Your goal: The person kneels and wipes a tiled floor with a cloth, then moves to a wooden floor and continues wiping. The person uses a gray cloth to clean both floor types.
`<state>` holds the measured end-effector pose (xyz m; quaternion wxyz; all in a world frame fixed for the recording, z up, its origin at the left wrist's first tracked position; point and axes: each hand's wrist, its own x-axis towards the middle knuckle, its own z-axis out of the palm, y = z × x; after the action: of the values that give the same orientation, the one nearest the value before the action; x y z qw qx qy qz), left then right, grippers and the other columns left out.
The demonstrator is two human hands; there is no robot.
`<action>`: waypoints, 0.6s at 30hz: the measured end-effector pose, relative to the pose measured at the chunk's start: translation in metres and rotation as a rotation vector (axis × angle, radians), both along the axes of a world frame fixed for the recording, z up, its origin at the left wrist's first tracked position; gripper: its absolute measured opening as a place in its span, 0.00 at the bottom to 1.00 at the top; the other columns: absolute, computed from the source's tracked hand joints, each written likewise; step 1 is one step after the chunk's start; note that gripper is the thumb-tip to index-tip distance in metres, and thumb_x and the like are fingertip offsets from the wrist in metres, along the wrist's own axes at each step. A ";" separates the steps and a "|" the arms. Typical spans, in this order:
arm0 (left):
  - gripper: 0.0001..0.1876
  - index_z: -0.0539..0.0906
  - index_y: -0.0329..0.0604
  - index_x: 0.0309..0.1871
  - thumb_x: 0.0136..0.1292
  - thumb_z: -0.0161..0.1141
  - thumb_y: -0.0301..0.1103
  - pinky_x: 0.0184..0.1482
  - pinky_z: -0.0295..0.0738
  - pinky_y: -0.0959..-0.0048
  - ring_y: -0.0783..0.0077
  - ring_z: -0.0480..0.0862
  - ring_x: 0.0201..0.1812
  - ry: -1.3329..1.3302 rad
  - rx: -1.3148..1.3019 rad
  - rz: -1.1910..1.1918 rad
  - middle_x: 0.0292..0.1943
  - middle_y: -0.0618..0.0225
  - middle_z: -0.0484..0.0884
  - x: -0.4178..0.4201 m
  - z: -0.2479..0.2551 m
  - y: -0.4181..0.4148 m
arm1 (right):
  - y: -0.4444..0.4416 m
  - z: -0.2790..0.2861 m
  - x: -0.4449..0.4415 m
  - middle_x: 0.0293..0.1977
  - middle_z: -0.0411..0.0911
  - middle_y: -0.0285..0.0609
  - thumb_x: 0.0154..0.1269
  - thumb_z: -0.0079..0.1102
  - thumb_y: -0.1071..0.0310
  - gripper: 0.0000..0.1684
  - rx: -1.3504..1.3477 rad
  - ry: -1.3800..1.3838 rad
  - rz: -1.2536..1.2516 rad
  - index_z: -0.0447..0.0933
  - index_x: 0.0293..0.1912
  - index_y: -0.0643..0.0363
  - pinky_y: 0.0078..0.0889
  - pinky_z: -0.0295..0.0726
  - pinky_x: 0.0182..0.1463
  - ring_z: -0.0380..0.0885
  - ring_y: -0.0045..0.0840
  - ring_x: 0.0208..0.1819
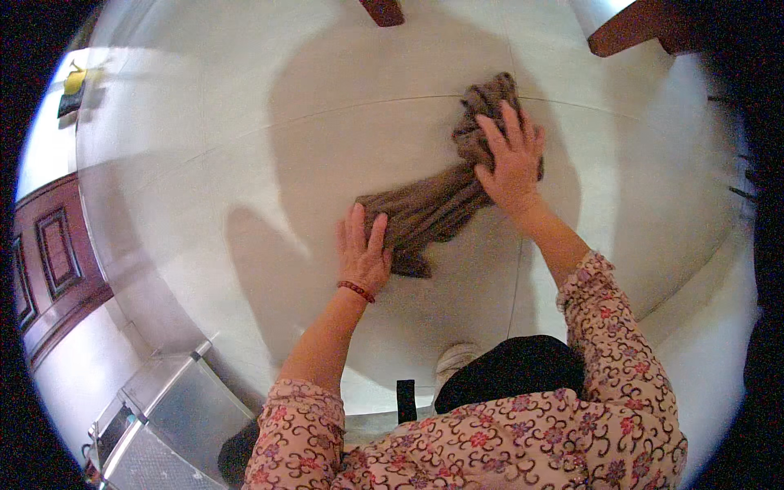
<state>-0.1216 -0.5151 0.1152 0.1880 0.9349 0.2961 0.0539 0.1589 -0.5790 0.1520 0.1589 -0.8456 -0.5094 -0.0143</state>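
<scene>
A dark brown cloth lies wrinkled on the pale tiled floor, bunched thicker at its far right end. My right hand rests palm down on that bunched part, its fingers spread over the folds. At the cloth's near left end, my left hand is laid flat with its fingers apart, some of them over the cloth's edge. A red beaded bracelet circles the left wrist. A loose corner of the cloth sticks out to the right of that hand. What lies under both palms is hidden.
Dark wooden furniture legs stand at the far side, with a larger wooden foot at far right. A panelled wooden door or cabinet front is at left. A grey metal-framed object stands near left. My black-clad knee is close by.
</scene>
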 end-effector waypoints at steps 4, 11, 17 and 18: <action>0.35 0.63 0.52 0.61 0.46 0.61 0.30 0.65 0.46 0.45 0.42 0.53 0.66 0.008 0.054 0.009 0.65 0.46 0.53 -0.009 0.026 0.032 | 0.019 -0.004 -0.009 0.65 0.51 0.49 0.43 0.60 0.62 0.42 0.153 0.068 -0.027 0.61 0.62 0.45 0.62 0.44 0.64 0.51 0.51 0.64; 0.31 0.66 0.51 0.60 0.48 0.60 0.30 0.65 0.47 0.46 0.43 0.54 0.66 -0.094 -0.014 0.003 0.66 0.48 0.52 -0.007 0.015 0.031 | 0.084 -0.022 -0.006 0.63 0.49 0.56 0.49 0.61 0.49 0.41 0.097 -0.010 -0.189 0.58 0.62 0.44 0.64 0.46 0.61 0.49 0.59 0.61; 0.25 0.72 0.47 0.54 0.49 0.60 0.30 0.65 0.51 0.49 0.44 0.55 0.65 -0.312 0.019 0.054 0.65 0.49 0.56 0.013 0.008 0.035 | 0.185 -0.045 -0.059 0.65 0.46 0.55 0.44 0.64 0.46 0.47 0.104 -0.049 0.125 0.55 0.63 0.40 0.72 0.43 0.60 0.44 0.64 0.63; 0.23 0.73 0.46 0.52 0.49 0.60 0.30 0.65 0.51 0.50 0.43 0.56 0.65 -0.338 0.010 0.079 0.64 0.49 0.57 0.014 0.007 0.035 | 0.190 -0.049 -0.076 0.65 0.45 0.54 0.45 0.63 0.47 0.47 0.075 -0.066 0.231 0.53 0.64 0.38 0.69 0.43 0.61 0.45 0.62 0.63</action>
<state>-0.1072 -0.4803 0.1217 0.2281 0.9011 0.2964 0.2193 0.0824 -0.3891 0.1029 0.1741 -0.7738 -0.6076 -0.0428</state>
